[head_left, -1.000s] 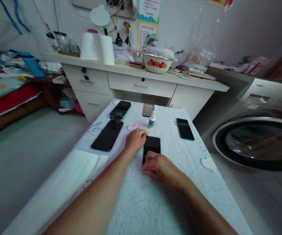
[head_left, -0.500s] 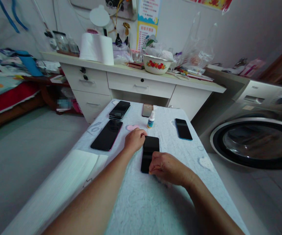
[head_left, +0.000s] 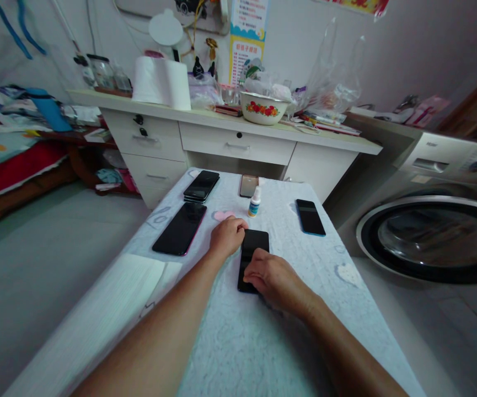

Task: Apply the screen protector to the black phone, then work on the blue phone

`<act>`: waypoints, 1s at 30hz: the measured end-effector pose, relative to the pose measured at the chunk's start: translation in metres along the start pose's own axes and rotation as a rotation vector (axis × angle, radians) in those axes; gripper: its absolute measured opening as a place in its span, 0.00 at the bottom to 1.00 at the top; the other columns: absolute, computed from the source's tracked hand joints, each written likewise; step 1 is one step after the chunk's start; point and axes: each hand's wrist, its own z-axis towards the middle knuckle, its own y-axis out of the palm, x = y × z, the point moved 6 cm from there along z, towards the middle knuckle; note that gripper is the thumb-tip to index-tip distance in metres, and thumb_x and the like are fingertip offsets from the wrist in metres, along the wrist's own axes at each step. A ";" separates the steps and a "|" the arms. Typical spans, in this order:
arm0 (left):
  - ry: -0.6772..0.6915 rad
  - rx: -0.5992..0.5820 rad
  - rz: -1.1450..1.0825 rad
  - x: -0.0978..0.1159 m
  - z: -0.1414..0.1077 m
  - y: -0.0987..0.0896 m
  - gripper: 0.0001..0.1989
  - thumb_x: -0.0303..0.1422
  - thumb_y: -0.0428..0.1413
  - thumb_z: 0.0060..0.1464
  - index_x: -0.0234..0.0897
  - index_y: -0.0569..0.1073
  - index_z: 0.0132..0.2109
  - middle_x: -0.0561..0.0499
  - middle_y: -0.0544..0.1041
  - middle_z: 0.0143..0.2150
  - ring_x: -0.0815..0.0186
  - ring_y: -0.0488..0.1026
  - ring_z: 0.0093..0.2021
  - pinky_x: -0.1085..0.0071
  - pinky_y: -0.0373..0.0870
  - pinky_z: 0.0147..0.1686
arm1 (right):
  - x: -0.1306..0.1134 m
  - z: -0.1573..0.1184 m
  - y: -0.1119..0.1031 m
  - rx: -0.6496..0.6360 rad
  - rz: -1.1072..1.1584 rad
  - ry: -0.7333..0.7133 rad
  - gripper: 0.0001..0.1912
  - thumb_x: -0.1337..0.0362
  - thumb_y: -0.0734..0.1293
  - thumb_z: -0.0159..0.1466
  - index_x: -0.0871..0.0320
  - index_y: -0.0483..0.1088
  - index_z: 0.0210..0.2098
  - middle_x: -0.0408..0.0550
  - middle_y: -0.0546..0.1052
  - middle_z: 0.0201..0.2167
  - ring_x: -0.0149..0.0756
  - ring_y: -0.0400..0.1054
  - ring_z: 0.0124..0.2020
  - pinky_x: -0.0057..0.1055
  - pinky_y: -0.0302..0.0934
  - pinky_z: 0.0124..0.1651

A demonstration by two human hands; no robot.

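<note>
A black smartphone point(head_left: 255, 241) lies screen up on the cloth-covered table, between my two hands. My left hand point(head_left: 227, 234) is closed at the phone's upper left corner, its curled fingertips against the edge. Over the lower half of the screen, my right hand point(head_left: 273, 277) is closed in a pinch, fingertips down on the glass. Whatever it pinches, if anything, is hidden. Just beyond the phone stands a small white bottle point(head_left: 254, 202) with a blue and yellow label. To the left lies a larger phone point(head_left: 181, 228) with a pinkish edge.
Stacked phones point(head_left: 202, 185) lie at the table's far left. Another phone point(head_left: 249, 186) is at the far edge, and a blue-edged phone point(head_left: 310, 217) is on the right. Behind stands a white desk point(head_left: 238, 138) bearing a flowered bowl point(head_left: 264, 108); a washing machine point(head_left: 440, 220) is at right.
My right hand has moved a little left and up across the phone's screen, still pinched. My left hand and the phone stay in place.
</note>
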 end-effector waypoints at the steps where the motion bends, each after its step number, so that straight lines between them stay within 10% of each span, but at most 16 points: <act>1: -0.005 -0.002 0.000 0.000 0.000 0.000 0.12 0.27 0.49 0.52 0.42 0.77 0.37 0.52 0.75 0.40 0.67 0.72 0.41 0.73 0.65 0.39 | 0.003 0.001 0.001 0.026 0.009 0.012 0.07 0.69 0.64 0.63 0.57 0.75 0.34 0.44 0.70 0.34 0.28 0.65 0.31 0.25 0.58 0.35; 30: 0.002 0.001 -0.001 0.002 0.001 0.001 0.12 0.27 0.49 0.51 0.41 0.77 0.37 0.52 0.75 0.39 0.67 0.72 0.40 0.73 0.66 0.40 | -0.015 -0.004 0.006 -0.008 0.083 -0.105 0.08 0.70 0.63 0.63 0.56 0.74 0.34 0.45 0.70 0.34 0.29 0.64 0.33 0.25 0.57 0.34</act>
